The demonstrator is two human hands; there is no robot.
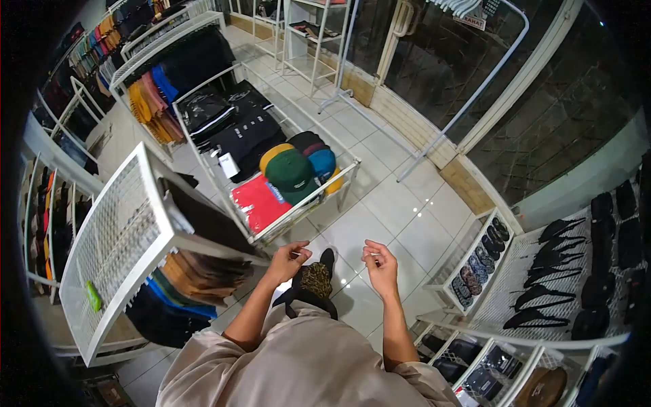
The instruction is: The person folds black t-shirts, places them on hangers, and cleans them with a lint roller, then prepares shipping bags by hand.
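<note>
Both hands are raised in front of the body above the tiled floor [397, 220], well apart from each other. My left hand [290, 261] has its fingers loosely bent, with gaps between them and no object visible in it. Level with it on the other side, my right hand [380, 265] is half curled, its fingertips apart from the palm, and it too shows nothing held. Nearest to my left hand is a white display bin [252, 237] with a red packaged garment [260, 203], a green cap [291, 173] and folded black clothes [249, 139].
A white mesh-topped rack [115, 224] of hanging clothes stands at left. At right are a shelf of patterned items [481, 260] and a mesh panel with black pouches [597, 292]. A metal garment rail [468, 102] stands by the glass front.
</note>
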